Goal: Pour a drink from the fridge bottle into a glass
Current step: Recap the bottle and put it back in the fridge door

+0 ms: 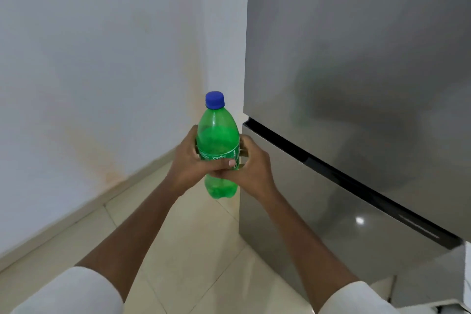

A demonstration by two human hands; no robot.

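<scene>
I hold the green bottle (218, 145) upright in both hands, left hand (190, 163) and right hand (251, 168) wrapped around its label, blue cap (214, 99) on, beside the closed grey fridge (356, 84), above the tiled floor (193, 250).

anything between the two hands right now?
Head view: the green bottle, upright, blue cap on. Left hand and right hand clasp its middle.
</scene>
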